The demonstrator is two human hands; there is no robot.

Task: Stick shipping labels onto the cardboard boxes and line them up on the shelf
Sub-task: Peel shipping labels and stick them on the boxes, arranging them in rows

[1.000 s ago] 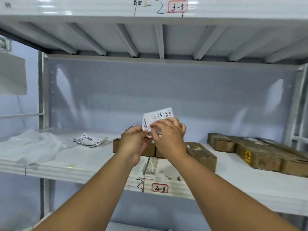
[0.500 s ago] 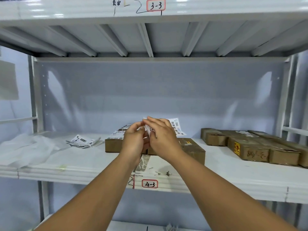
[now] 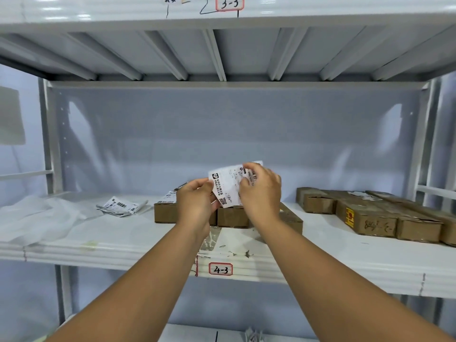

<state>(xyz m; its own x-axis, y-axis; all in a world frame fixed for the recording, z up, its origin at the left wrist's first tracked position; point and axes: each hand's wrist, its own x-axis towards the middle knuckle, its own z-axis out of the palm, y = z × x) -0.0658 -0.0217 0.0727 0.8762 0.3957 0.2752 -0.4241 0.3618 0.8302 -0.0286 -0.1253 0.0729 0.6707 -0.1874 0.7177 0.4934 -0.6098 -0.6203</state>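
Head view: I'm looking straight into a white metal shelf (image 3: 345,257), both bare arms reaching in.
Writing on shelf: I read "4-3" on the red-bordered tag (image 3: 220,269) on the front lip, and "3-3" on the tag (image 3: 229,2) on the shelf edge above, with handwritten marks to its left that I can't make out.
Shipping label: white label (image 3: 228,185) held up in the air between both hands, tilted, above the middle boxes; I see a barcode, a QR code and printed Chinese text too small for me to read.
Left hand: left hand (image 3: 197,206) pinches the label's lower left edge, thumb and fingertips pressed together on it.
Right hand: right hand (image 3: 261,191) grips the label's right side, fingers curled over the paper near the barcode.
Middle boxes: cardboard boxes (image 3: 170,212) just behind my hands, the left one carrying a label on top.
Right boxes: a row of brown boxes (image 3: 370,218), one with a yellow-and-red sticker (image 3: 349,216) and scrawled writing.
Left side: loose labels (image 3: 118,206) lie beside crumpled white plastic (image 3: 37,218).
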